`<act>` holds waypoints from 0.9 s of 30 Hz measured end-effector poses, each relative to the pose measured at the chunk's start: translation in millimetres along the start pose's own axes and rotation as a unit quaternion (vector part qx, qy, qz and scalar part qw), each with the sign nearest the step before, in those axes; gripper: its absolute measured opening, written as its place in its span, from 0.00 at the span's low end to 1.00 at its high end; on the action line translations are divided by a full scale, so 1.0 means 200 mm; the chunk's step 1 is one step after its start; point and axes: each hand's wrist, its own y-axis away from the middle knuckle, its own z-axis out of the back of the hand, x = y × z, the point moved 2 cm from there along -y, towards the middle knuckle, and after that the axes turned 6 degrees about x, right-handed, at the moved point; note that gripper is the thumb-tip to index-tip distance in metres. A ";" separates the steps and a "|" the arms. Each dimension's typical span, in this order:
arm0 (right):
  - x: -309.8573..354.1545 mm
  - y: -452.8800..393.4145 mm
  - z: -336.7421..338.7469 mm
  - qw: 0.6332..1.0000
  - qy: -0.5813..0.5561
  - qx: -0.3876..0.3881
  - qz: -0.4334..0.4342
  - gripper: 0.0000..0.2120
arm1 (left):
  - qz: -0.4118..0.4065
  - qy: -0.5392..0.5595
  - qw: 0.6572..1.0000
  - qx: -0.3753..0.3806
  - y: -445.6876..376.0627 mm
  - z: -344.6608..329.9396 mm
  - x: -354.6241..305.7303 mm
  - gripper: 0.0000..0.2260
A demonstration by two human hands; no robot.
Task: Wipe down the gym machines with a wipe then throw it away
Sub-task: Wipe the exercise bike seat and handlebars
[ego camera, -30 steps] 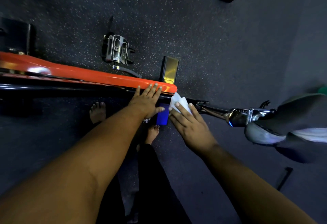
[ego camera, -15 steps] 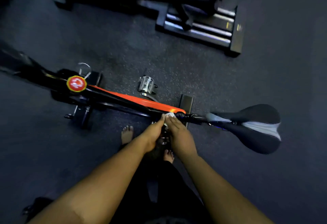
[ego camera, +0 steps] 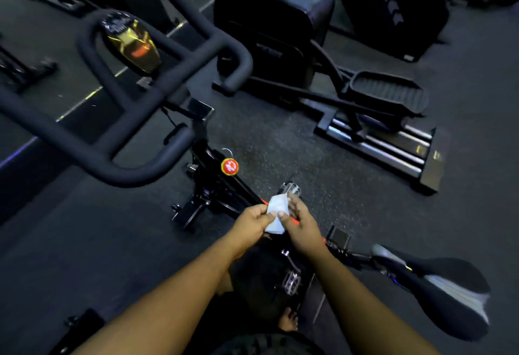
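Wipe [ego camera: 276, 214]: pinched between left hand [ego camera: 250, 224] and right hand [ego camera: 302, 225], both grips holding it, above the bike frame [ego camera: 224, 183]; handlebars [ego camera: 146, 119] lie forward-left.

Your hands meet over the bike frame [ego camera: 224, 183]. Its handlebars [ego camera: 157, 96] are at ten o'clock, its seat [ego camera: 443, 284] at four, the stepper machine [ego camera: 365, 102] at one.

Bare forearms, no sleeves, dark trousers [ego camera: 261, 279], bare foot [ego camera: 288, 319]
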 end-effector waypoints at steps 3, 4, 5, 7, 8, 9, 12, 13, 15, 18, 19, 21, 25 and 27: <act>0.16 -0.14 -0.11 0.999 0.002 0.050 0.002 0.17 | -0.048 -0.114 0.991 -0.050 0.02 0.21 -0.10 0.05; 0.19 -0.17 -0.14 0.999 0.009 0.048 0.010 0.13 | -0.057 -0.152 0.985 -0.065 0.03 0.26 -0.12 0.05; 0.26 -0.22 -0.21 0.999 0.014 0.046 0.020 0.10 | -0.066 -0.201 0.974 -0.087 0.05 0.36 -0.16 0.06; 0.33 -0.23 -0.22 0.999 -0.025 0.023 0.025 0.08 | -0.090 -0.333 0.933 -0.101 0.10 0.40 -0.24 0.12; 0.39 -0.27 -0.26 0.998 -0.053 0.017 0.034 0.07 | -0.108 -0.384 0.910 -0.113 0.14 0.45 -0.29 0.14; 0.44 -0.29 -0.29 0.997 -0.070 0.010 0.043 0.06 | -0.138 -0.424 0.886 -0.125 0.17 0.47 -0.33 0.17; 0.55 -0.35 -0.32 0.992 -0.114 0.004 0.057 0.07 | -0.291 -0.510 0.790 -0.179 0.29 0.51 -0.48 0.17; 0.57 -0.38 -0.33 0.992 -0.108 -0.002 0.059 0.06 | -0.336 -0.533 0.751 -0.197 0.32 0.53 -0.52 0.15; 0.56 -0.45 -0.34 0.995 -0.081 -0.015 0.061 0.05 | -0.366 -0.579 0.688 -0.241 0.35 0.57 -0.59 0.15; 0.50 -0.58 -0.34 0.996 0.032 0.001 0.082 0.04 | -0.262 -0.648 0.635 -0.328 0.34 0.68 -0.68 0.23; 0.48 -0.63 -0.34 0.992 0.080 0.022 0.096 0.07 | -0.197 -0.661 0.640 -0.338 0.33 0.72 -0.71 0.29; 0.48 -0.72 -0.35 0.982 0.126 0.053 0.130 0.13 | -0.087 -0.671 0.660 -0.326 0.30 0.82 -0.73 0.38; 0.48 -0.90 -0.39 0.969 0.170 0.027 0.179 0.18 | -0.023 -0.661 0.690 -0.293 0.25 0.90 -0.75 0.39; 0.45 -0.98 -0.42 0.958 0.227 0.027 0.174 0.20 | -0.021 -0.639 0.712 -0.292 0.26 0.89 -0.75 0.37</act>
